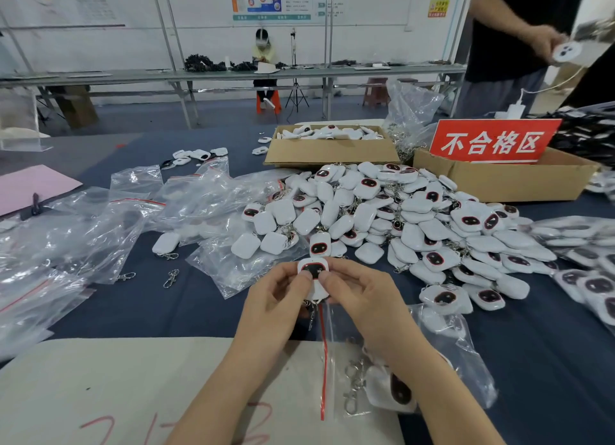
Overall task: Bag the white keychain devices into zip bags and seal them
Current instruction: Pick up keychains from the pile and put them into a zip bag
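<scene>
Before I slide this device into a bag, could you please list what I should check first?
1. Grip on the white keychain device: ok, left hand and right hand both pinch it.
2. Zip bag in reach: ok, it lies just under the hands.
3. Bag mouth open: cannot tell.
4. Bag empty: not ok, a second device seems to sit inside.
5. Spare bags: ok, heaped to the left.
</scene>
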`<state>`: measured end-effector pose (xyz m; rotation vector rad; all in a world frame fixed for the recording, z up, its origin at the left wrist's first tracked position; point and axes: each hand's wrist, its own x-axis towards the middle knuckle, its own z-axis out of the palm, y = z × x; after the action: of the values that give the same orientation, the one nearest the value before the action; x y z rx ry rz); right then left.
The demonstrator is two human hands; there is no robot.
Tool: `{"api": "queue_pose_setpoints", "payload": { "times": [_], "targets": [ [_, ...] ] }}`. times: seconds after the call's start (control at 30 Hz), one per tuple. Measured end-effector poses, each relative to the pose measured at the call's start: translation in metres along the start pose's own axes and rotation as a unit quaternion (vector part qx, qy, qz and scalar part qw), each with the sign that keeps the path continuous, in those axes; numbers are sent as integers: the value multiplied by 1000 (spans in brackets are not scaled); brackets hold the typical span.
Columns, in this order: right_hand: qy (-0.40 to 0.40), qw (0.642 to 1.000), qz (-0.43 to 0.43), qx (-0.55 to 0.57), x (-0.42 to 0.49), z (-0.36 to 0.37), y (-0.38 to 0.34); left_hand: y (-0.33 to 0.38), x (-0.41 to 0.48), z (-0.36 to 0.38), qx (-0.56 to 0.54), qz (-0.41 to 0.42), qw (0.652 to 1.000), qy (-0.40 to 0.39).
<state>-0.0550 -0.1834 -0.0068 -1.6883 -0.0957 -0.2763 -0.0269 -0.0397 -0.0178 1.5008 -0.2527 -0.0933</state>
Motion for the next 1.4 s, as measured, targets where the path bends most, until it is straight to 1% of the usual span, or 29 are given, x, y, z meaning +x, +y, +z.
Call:
{"api": "queue_pose_setpoints", "payload": {
  "times": [0.17, 0.63, 0.9, 1.03, 1.4],
  "targets": [
    [7, 1000, 10, 11, 2, 1, 3, -2, 2, 0, 1, -3, 1000, 3],
    [-12, 1000, 10, 23, 0, 0, 2, -1, 0, -2, 15, 4, 1000, 1],
    [6, 1000, 17, 19, 1, 0, 5, -1, 0, 1, 26, 10, 1000, 2],
    [29, 999, 24, 4, 1, 1, 7, -1, -1, 0, 14, 9, 1000, 5],
    [42, 999, 34, -6, 1, 2, 9, -1, -2, 1, 13, 20, 1000, 0]
  ]
}}
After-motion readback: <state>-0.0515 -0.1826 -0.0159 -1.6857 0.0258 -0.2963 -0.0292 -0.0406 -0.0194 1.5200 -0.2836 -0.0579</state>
